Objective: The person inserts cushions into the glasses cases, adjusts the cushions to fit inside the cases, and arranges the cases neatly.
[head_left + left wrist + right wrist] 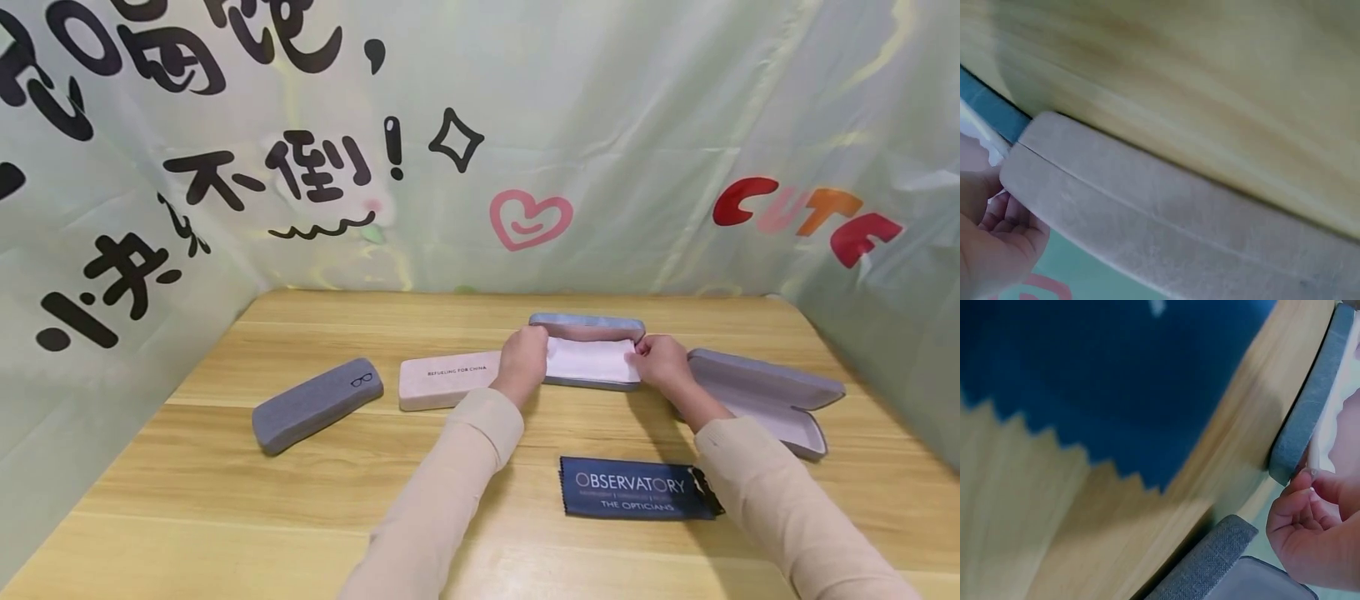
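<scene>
A blue-grey glasses case (587,321) stands open at the back of the table, its lid raised. Inside it lies a white cloth (589,358), spread along the base. My left hand (523,360) pinches the cloth at the case's left end, fingers curled; in the left wrist view that hand (1004,247) is partly behind the closed pink glasses case (1147,206). At the opposite end my right hand (663,363) pinches the cloth between thumb and forefinger, close to the case's corner, as the right wrist view shows (1310,515).
A closed grey glasses case (318,407) with a spectacles mark lies at the left. To the right, another grey case (765,379) lies open, partly behind my right forearm. A dark blue printed cloth (637,490) with zigzag edges lies in front. A printed curtain (637,167) surrounds the table.
</scene>
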